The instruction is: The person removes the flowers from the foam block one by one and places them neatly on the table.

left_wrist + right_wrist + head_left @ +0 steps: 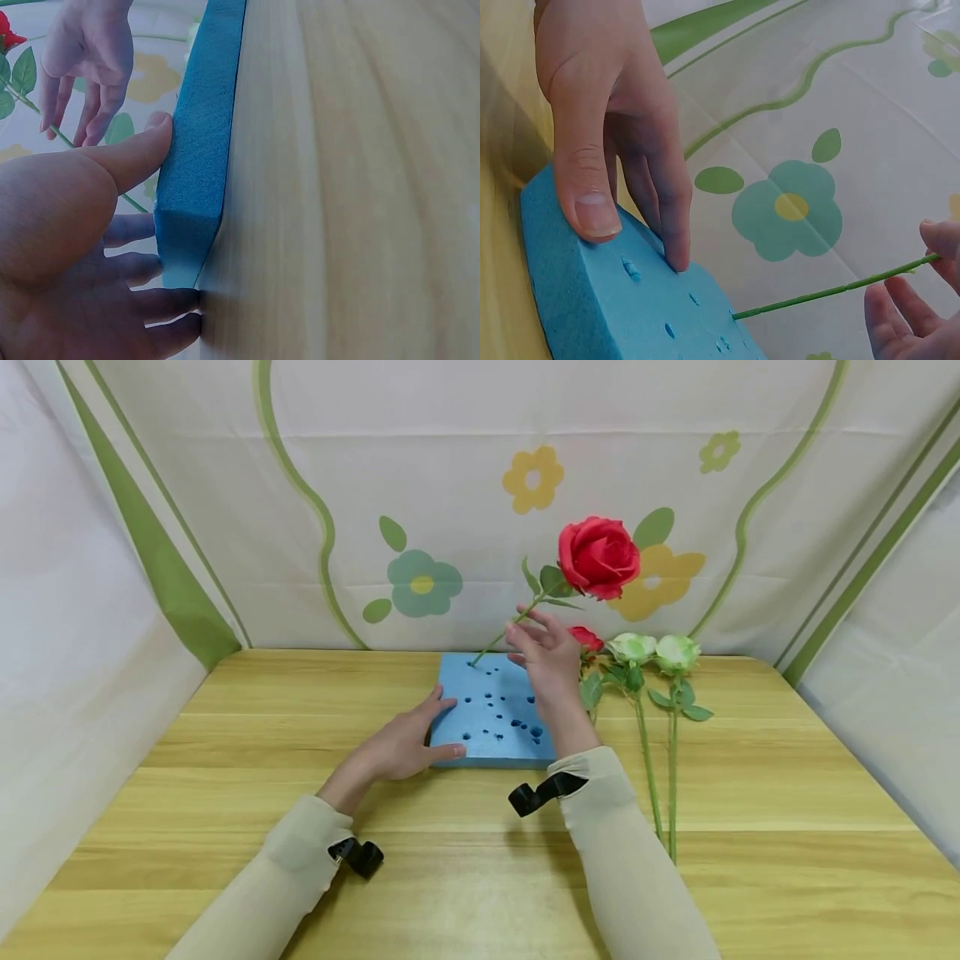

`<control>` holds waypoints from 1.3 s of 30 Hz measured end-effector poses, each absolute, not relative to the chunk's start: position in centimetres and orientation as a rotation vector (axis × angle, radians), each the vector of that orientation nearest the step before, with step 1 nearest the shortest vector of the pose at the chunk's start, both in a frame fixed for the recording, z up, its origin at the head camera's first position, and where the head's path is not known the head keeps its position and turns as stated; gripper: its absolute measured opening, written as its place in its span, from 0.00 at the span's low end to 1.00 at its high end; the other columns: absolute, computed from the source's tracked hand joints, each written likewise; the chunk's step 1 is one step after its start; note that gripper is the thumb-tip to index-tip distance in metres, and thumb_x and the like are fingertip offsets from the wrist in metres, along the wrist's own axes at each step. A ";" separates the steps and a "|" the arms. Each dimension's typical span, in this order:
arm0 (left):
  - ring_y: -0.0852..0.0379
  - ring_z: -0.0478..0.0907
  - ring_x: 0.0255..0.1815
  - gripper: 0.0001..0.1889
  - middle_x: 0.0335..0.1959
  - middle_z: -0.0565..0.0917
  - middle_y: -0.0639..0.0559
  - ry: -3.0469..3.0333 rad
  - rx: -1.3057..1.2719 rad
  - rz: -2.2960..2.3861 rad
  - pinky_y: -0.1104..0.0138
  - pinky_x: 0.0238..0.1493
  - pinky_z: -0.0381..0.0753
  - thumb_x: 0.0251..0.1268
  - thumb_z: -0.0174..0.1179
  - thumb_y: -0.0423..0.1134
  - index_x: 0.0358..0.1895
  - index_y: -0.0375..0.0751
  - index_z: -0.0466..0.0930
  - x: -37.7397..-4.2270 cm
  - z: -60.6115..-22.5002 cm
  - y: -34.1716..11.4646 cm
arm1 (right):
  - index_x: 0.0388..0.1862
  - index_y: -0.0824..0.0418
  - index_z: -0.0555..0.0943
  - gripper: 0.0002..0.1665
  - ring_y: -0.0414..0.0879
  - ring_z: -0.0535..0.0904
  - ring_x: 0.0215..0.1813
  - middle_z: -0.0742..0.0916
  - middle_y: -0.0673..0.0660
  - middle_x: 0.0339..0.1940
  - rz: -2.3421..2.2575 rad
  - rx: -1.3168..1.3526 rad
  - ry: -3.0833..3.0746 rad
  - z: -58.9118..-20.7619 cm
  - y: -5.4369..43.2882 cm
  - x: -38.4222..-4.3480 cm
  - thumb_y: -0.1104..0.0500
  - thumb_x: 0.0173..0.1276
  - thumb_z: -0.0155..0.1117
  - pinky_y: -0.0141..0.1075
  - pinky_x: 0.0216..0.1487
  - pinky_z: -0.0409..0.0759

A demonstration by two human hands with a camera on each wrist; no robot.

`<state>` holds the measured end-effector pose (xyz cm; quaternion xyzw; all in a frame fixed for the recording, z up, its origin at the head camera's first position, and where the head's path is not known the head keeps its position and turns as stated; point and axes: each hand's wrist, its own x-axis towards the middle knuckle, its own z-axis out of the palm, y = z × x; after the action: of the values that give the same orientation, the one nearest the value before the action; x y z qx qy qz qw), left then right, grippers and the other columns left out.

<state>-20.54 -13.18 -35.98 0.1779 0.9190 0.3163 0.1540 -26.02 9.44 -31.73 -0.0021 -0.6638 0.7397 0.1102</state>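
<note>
A light blue foam block point(480, 752) with several holes in its top lies on the table. My left hand point(401, 743) rests at its left front corner. The thumb and index fingertip touch the top, and the other fingers lie fairly straight along the side. With thumb and fingers my right hand point(555, 672) pinches the green stem point(832, 290) of a red rose point(598, 558). The stem's lower end stands in a hole near the block's back left corner, and the rose leans to the right. Its bloom is above the right hand.
Right of the block, two pale green-white roses, one bloom point(632, 647) left of the other point(677, 653), lie on the wooden table point(780, 777). Another red rose point(587, 639) is partly hidden behind the right hand. A flower-printed curtain point(450, 468) hangs behind the table.
</note>
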 end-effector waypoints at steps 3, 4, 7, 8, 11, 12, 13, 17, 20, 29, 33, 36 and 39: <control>0.38 0.49 0.90 0.46 0.91 0.38 0.48 2.633 0.510 0.908 0.40 0.86 0.55 0.75 0.64 0.59 0.88 0.51 0.51 -20.5 -35.9 -13.2 | 0.62 0.52 0.87 0.20 0.44 0.90 0.46 0.92 0.57 0.52 2.138 0.003 -1.959 -31.8 9.4 -26.1 0.51 0.74 0.73 0.40 0.53 0.91; 0.38 0.49 0.90 0.46 0.91 0.38 0.48 2.633 0.509 0.907 0.40 0.86 0.55 0.75 0.64 0.59 0.88 0.51 0.51 -20.5 -35.9 -13.2 | 0.61 0.53 0.87 0.19 0.44 0.90 0.46 0.92 0.56 0.52 2.121 0.003 -1.963 -31.8 9.4 -26.1 0.51 0.74 0.73 0.39 0.52 0.91; 0.38 0.49 0.89 0.46 0.91 0.38 0.48 2.635 0.511 0.903 0.40 0.85 0.55 0.75 0.64 0.59 0.88 0.51 0.51 -20.6 -35.9 -13.2 | 0.57 0.56 0.88 0.17 0.48 0.91 0.47 0.92 0.56 0.50 2.076 -0.003 -1.960 -31.9 9.4 -26.2 0.51 0.75 0.72 0.37 0.50 0.91; 0.38 0.49 0.89 0.47 0.91 0.38 0.48 2.636 0.513 0.900 0.40 0.85 0.56 0.76 0.64 0.59 0.88 0.50 0.50 -20.6 -36.0 -13.2 | 0.56 0.57 0.88 0.16 0.50 0.92 0.48 0.92 0.57 0.50 2.064 -0.004 -1.952 -32.0 9.3 -26.2 0.51 0.75 0.72 0.36 0.50 0.91; 0.38 0.50 0.89 0.47 0.91 0.38 0.48 2.639 0.520 0.893 0.40 0.85 0.56 0.76 0.64 0.59 0.88 0.50 0.50 -20.6 -36.0 -13.2 | 0.54 0.59 0.89 0.15 0.54 0.93 0.49 0.92 0.59 0.49 2.036 -0.001 -1.928 -32.1 9.3 -26.3 0.53 0.75 0.72 0.35 0.50 0.90; 0.38 0.50 0.89 0.47 0.91 0.38 0.48 2.640 0.521 0.892 0.40 0.85 0.56 0.76 0.64 0.59 0.88 0.50 0.50 -20.6 -36.0 -13.2 | 0.53 0.61 0.89 0.14 0.55 0.93 0.49 0.92 0.60 0.49 2.024 0.000 -1.924 -32.1 9.3 -26.3 0.54 0.75 0.72 0.35 0.51 0.90; 0.38 0.50 0.89 0.47 0.91 0.38 0.48 2.641 0.521 0.890 0.40 0.85 0.56 0.76 0.64 0.59 0.88 0.50 0.50 -20.6 -36.0 -13.3 | 0.53 0.61 0.89 0.14 0.55 0.93 0.49 0.92 0.61 0.49 2.017 0.003 -1.920 -32.1 9.2 -26.3 0.55 0.75 0.72 0.35 0.51 0.90; 0.38 0.50 0.89 0.47 0.91 0.38 0.48 2.638 0.515 0.893 0.41 0.85 0.56 0.76 0.64 0.58 0.88 0.50 0.50 -20.6 -36.0 -13.3 | 0.52 0.63 0.89 0.12 0.53 0.93 0.47 0.93 0.62 0.48 1.973 0.008 -1.928 -32.0 9.0 -26.3 0.57 0.76 0.71 0.34 0.51 0.90; 0.37 0.50 0.89 0.46 0.91 0.38 0.47 2.636 0.515 0.898 0.40 0.85 0.56 0.76 0.64 0.58 0.88 0.49 0.50 -20.6 -36.0 -13.3 | 0.51 0.63 0.90 0.12 0.53 0.93 0.47 0.92 0.61 0.48 1.947 0.008 -1.938 -32.0 8.9 -26.4 0.57 0.76 0.70 0.33 0.52 0.90; 0.38 0.50 0.89 0.46 0.91 0.38 0.48 2.635 0.511 0.904 0.40 0.85 0.56 0.76 0.64 0.58 0.88 0.50 0.50 -20.5 -35.9 -13.1 | 0.50 0.59 0.89 0.10 0.48 0.91 0.48 0.93 0.58 0.49 2.024 -0.071 -1.917 -31.6 9.0 -26.3 0.55 0.77 0.70 0.42 0.62 0.88; 0.38 0.51 0.89 0.46 0.91 0.38 0.47 2.640 0.511 0.902 0.40 0.85 0.57 0.76 0.64 0.57 0.88 0.50 0.50 -20.5 -35.9 -13.0 | 0.50 0.58 0.90 0.10 0.47 0.91 0.48 0.93 0.58 0.49 2.034 -0.054 -1.910 -31.5 9.1 -26.3 0.55 0.77 0.69 0.46 0.63 0.87; 0.37 0.51 0.89 0.46 0.91 0.39 0.46 2.644 0.513 0.899 0.40 0.85 0.57 0.76 0.64 0.57 0.88 0.49 0.50 -20.5 -35.9 -13.0 | 0.50 0.58 0.90 0.10 0.47 0.91 0.48 0.93 0.58 0.49 2.035 -0.037 -1.907 -31.5 9.2 -26.3 0.55 0.77 0.70 0.44 0.62 0.88; 0.36 0.51 0.89 0.46 0.91 0.39 0.45 2.647 0.517 0.899 0.40 0.85 0.57 0.76 0.64 0.57 0.88 0.48 0.50 -20.5 -36.0 -13.0 | 0.50 0.59 0.90 0.10 0.46 0.91 0.47 0.94 0.57 0.49 2.032 -0.028 -1.900 -31.5 9.2 -26.4 0.56 0.77 0.70 0.41 0.60 0.89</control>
<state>-20.54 -13.03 -35.95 0.1799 0.9207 0.3128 0.1488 -26.38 9.22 -31.54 -0.0098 -0.6720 0.7185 0.1790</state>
